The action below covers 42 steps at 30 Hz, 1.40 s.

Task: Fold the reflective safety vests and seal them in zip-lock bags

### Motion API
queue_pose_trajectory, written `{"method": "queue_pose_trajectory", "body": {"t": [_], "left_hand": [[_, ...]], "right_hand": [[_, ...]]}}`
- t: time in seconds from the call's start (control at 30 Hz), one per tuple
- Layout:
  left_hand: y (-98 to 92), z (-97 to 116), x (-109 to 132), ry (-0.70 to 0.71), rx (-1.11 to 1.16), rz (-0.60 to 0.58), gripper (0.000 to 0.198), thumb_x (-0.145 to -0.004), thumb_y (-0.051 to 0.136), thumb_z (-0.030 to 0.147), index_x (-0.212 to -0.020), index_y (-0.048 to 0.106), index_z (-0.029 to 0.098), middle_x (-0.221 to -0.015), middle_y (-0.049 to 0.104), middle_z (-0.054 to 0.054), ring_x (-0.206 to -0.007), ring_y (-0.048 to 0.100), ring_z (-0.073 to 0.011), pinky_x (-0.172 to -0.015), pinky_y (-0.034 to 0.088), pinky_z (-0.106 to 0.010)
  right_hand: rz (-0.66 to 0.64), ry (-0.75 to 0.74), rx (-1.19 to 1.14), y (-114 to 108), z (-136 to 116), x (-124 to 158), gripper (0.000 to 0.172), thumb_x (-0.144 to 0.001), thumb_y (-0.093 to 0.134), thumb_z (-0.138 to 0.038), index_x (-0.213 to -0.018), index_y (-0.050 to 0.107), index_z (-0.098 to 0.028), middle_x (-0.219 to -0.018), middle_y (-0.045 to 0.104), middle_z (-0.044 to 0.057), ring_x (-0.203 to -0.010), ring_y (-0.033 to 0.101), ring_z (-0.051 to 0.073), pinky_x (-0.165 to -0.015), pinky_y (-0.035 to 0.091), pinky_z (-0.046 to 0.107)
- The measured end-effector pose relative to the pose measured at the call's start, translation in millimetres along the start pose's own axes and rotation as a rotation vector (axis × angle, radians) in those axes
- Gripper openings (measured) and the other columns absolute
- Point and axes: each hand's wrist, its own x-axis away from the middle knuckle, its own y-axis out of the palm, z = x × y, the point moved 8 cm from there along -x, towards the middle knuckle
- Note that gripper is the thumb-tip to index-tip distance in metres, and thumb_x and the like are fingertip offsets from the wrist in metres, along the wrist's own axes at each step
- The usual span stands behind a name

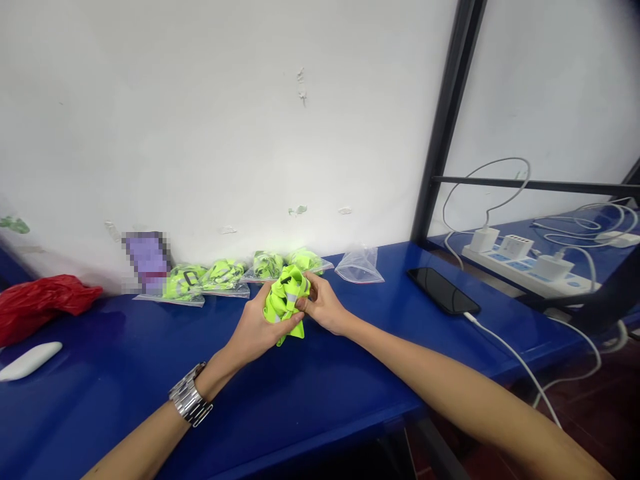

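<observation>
Between my two hands is a bunched neon-yellow reflective strap bundle point(289, 297) with pale grey stripes, held just above the blue table. My left hand point(254, 328) wraps its lower left side, thumb across the front. On the right side, my right hand point(323, 305) pinches the bundle between thumb and fingers. Behind it, along the wall, lie several clear zip bags with similar neon-yellow bundles, among them one bag point(223, 275) left of my hands and another bag point(267, 265) just behind. A flat clear zip bag point(359, 265) with nothing visible inside lies to the right.
On the blue table point(300, 400), a red plastic bag point(45, 305) and a white rounded object point(31, 361) lie at left. A pixelated purple item point(147, 260) leans on the wall. At right are a charging phone point(443, 291), a black metal frame point(447, 120) and a power strip point(525, 265) with cables.
</observation>
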Motion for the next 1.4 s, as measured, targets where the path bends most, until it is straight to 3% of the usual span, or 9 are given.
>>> {"method": "queue_pose_trajectory", "body": {"t": [0.27, 0.47, 0.67, 0.87, 0.93, 1.07, 1.17, 1.3, 1.4], "left_hand": [[-3.0, 7.2, 0.0, 0.025, -0.035, 0.071, 0.043, -0.076, 0.071, 0.041, -0.111, 0.058, 0.019, -0.098, 0.07, -0.005, -0.085, 0.066, -0.0218, -0.075, 0.051, -0.029], [-1.1, 5.1, -1.3, 0.03, -0.064, 0.019, 0.047, -0.074, 0.073, 0.04, -0.113, 0.056, 0.021, -0.096, 0.069, -0.003, -0.084, 0.064, -0.0206, -0.072, 0.049, -0.027], [-6.6, 3.1, -0.9, 0.086, -0.256, -0.005, 0.05, -0.069, 0.072, 0.027, -0.116, 0.055, 0.023, -0.082, 0.066, 0.002, -0.064, 0.056, -0.015, -0.061, 0.044, -0.024], [-11.1, 7.6, -3.0, 0.18, -0.365, 0.014, 0.044, -0.072, 0.066, 0.025, -0.114, 0.054, 0.021, -0.076, 0.064, 0.003, -0.06, 0.055, -0.0141, -0.06, 0.043, -0.023], [-14.1, 8.6, -5.0, 0.221, -0.466, 0.029, 0.041, -0.075, 0.063, 0.027, -0.115, 0.054, 0.02, -0.076, 0.065, 0.001, -0.061, 0.057, -0.0152, -0.06, 0.044, -0.025], [-26.5, 8.6, -8.3, 0.34, -0.706, 0.089, 0.048, -0.077, 0.058, 0.024, -0.123, 0.048, 0.015, -0.086, 0.067, -0.006, -0.07, 0.063, -0.0207, -0.064, 0.048, -0.029], [-33.0, 14.1, -6.1, 0.478, -0.896, 0.118, 0.052, -0.077, 0.055, 0.017, -0.127, 0.044, 0.013, -0.1, 0.066, -0.013, -0.087, 0.063, -0.0271, -0.072, 0.051, -0.035], [-17.1, 29.2, 3.4, 0.691, -1.182, 0.036, 0.05, -0.07, 0.048, 0.003, -0.12, 0.047, 0.009, -0.108, 0.061, -0.02, -0.097, 0.058, -0.0324, -0.081, 0.05, -0.044], [2.2, 46.3, 13.3, 0.846, -1.266, 0.033, 0.043, -0.072, 0.044, 0.002, -0.113, 0.051, 0.009, -0.104, 0.06, -0.021, -0.093, 0.056, -0.0312, -0.079, 0.05, -0.046]], "right_hand": [[0.063, -0.056, 0.166, -2.6, 7.3, 3.4, 0.023, -0.075, 0.064, -0.032, -0.092, 0.051, -0.021, -0.085, 0.061, 0.003, -0.081, 0.06, 0.02, -0.075, 0.051, 0.032], [0.025, -0.058, 0.075, -1.4, 3.2, 1.8, 0.032, -0.07, 0.072, -0.035, -0.093, 0.054, -0.02, -0.088, 0.061, 0.003, -0.084, 0.06, 0.02, -0.078, 0.05, 0.033], [-0.1, 0.03, -0.032, -1.1, 9.6, -1.7, 0.057, -0.054, 0.084, -0.053, -0.093, 0.059, -0.018, -0.092, 0.063, 0.004, -0.091, 0.059, 0.021, -0.082, 0.047, 0.034], [-0.143, 0.036, -0.044, -1.9, 9.2, -3.5, 0.053, -0.059, 0.084, -0.044, -0.1, 0.063, -0.017, -0.097, 0.065, 0.005, -0.094, 0.06, 0.022, -0.089, 0.046, 0.037], [-0.184, 0.094, -0.067, 1.0, 9.0, -2.0, 0.051, -0.062, 0.083, -0.036, -0.106, 0.063, -0.018, -0.102, 0.065, 0.005, -0.098, 0.061, 0.022, -0.094, 0.045, 0.038], [-0.22, 0.409, -0.286, 3.2, 14.7, 5.6, 0.062, -0.065, 0.079, -0.026, -0.123, 0.057, -0.023, -0.116, 0.061, 0.007, -0.1, 0.062, 0.024, -0.089, 0.051, 0.045], [-0.168, 0.571, -0.436, -0.5, 12.6, 8.7, 0.065, -0.072, 0.071, -0.04, -0.13, 0.049, -0.021, -0.121, 0.058, 0.012, -0.095, 0.066, 0.028, -0.082, 0.055, 0.052], [-0.204, 0.7, -0.562, 8.7, 7.6, 12.1, 0.072, -0.079, 0.053, -0.067, -0.129, 0.049, -0.015, -0.116, 0.061, 0.017, -0.096, 0.067, 0.031, -0.077, 0.057, 0.051], [-0.187, 0.69, -0.587, 18.7, 3.8, 14.6, 0.057, -0.079, 0.062, -0.058, -0.116, 0.057, -0.016, -0.102, 0.067, 0.011, -0.093, 0.067, 0.026, -0.077, 0.058, 0.047]]}}
